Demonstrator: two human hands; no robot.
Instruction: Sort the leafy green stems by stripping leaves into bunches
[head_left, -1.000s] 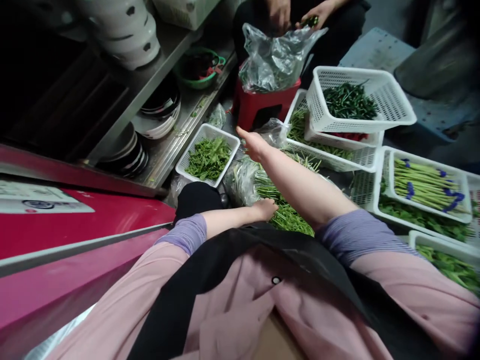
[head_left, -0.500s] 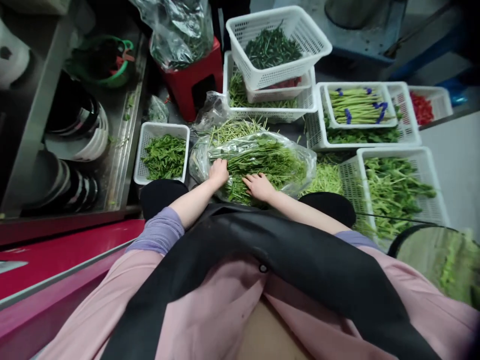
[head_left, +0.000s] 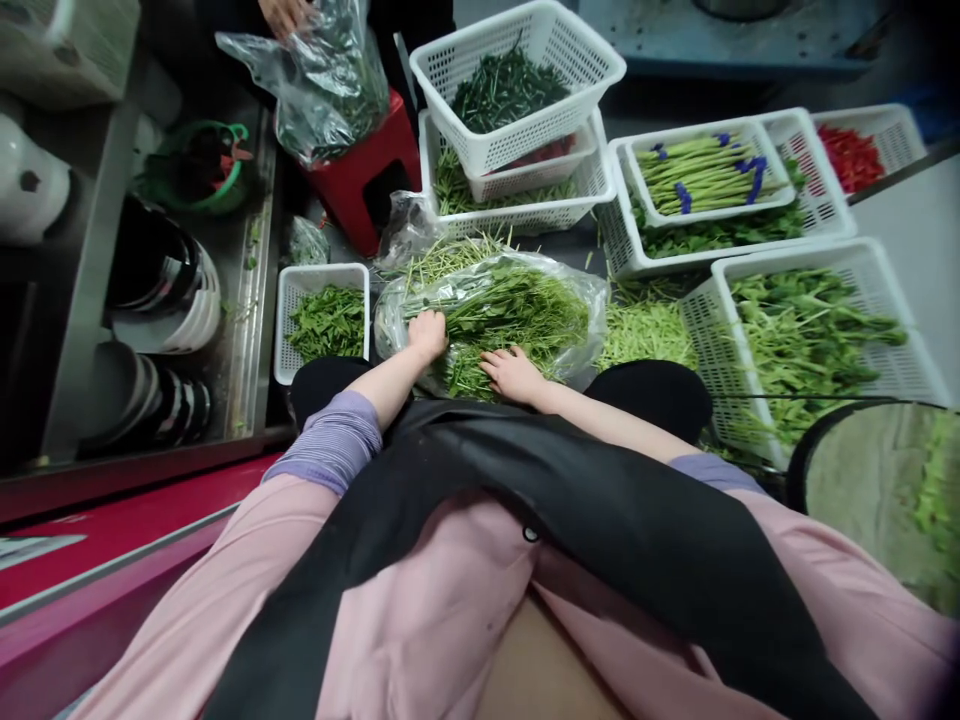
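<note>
A clear plastic bag [head_left: 597, 300] lies on the floor in front of my knees, with long leafy green stems [head_left: 517, 305] on it. My left hand [head_left: 429, 334] is closed over the stem ends at the left side of the pile; its fingertips are hidden among the greens. On the near edge of the pile rests my right hand [head_left: 516, 376], palm down with its fingers apart. Cut pale stems [head_left: 420, 270] lie just behind the bag, and more chopped green pieces [head_left: 646, 336] are to its right.
A small white basket [head_left: 283, 330] of leaves stands left. White baskets of vegetables [head_left: 517, 150] are stacked behind; others [head_left: 720, 340] stand right, near a round board [head_left: 855, 480]. Another person's hand [head_left: 285, 14] touches a bag [head_left: 330, 90] on a red stool [head_left: 360, 190]. Shelves [head_left: 255, 290] line the left.
The view has shifted and turned slightly. Another person's hand has come into view at the bag on the red stool. My hands remain at nearly the same spots on the greens.
</note>
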